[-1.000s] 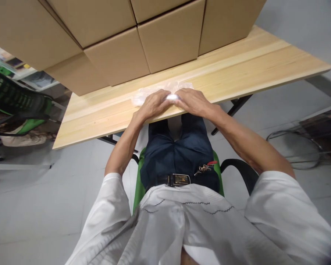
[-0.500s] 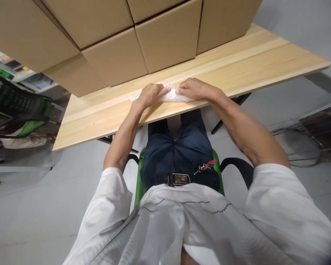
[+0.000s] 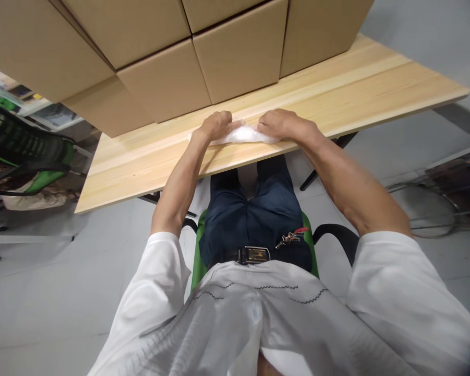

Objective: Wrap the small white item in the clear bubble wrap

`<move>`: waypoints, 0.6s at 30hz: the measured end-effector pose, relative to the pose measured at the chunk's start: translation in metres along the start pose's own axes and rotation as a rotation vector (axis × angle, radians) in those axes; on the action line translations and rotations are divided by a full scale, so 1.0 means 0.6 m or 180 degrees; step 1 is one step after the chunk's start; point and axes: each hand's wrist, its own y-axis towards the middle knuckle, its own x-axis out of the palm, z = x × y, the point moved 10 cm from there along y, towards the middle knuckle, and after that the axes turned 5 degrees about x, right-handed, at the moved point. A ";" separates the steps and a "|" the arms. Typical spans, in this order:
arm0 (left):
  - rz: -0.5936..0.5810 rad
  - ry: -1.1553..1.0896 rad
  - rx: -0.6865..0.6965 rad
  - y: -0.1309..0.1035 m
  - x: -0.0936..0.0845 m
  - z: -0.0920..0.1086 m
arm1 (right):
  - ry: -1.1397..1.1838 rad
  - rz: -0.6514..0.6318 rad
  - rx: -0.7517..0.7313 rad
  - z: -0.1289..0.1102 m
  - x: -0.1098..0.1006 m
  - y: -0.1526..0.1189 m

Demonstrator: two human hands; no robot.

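- Pressing a roll [image 3: 243, 134] of clear plastic wrap flat against the table [image 3: 360, 89], near its front edge, between both hands.
- Left hand [image 3: 215, 126]: fingers curled over the roll's left end, closed on it, knuckles up.
- Right hand [image 3: 284, 125]: fingers folded over the roll's right end, likewise gripping it; the two hands lie near each other, with bare wrap showing between them.
- Boxes [image 3: 203, 62]: stacked cardboard along the table's far side, just beyond the hands, not touching them.
- Technique, as a judgement: even pressure from both hands should keep the roll tight and straight; a looser side would likely let the wrap skew or spring open.
- Keeping the roll parallel to the table's edge, short of the boxes, would leave the fingers room.
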 end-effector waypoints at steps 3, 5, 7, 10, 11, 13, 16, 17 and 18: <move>0.0023 0.0155 -0.0112 0.004 0.008 -0.009 | -0.0357 -0.0173 0.0396 0.014 0.012 0.001; 0.0089 0.0308 -0.0231 0.003 0.014 -0.015 | -0.0411 -0.0113 0.0407 0.009 0.003 -0.008; 0.0189 0.0398 -0.0266 0.001 0.018 -0.017 | -0.0382 0.0074 0.0274 -0.005 -0.016 -0.026; 0.0387 0.0383 -0.0076 -0.004 0.021 -0.008 | -0.0358 0.0455 0.0071 -0.041 -0.050 -0.065; 0.0435 0.0372 -0.0008 -0.006 0.021 -0.005 | -0.0396 0.0533 -0.0003 -0.058 -0.056 -0.078; 0.0490 0.0367 0.0060 -0.011 0.022 -0.001 | -0.0523 0.0536 -0.0258 -0.101 -0.052 -0.099; 0.0526 0.0380 0.0036 -0.017 0.022 0.003 | -0.0499 0.0357 -0.0682 -0.153 -0.015 -0.115; 0.0542 0.0382 0.0020 -0.019 0.022 0.005 | -0.0438 0.0300 -0.0752 -0.161 -0.001 -0.117; 0.0561 0.0385 0.0000 -0.022 0.021 0.006 | -0.0380 0.0258 -0.0774 -0.163 0.012 -0.117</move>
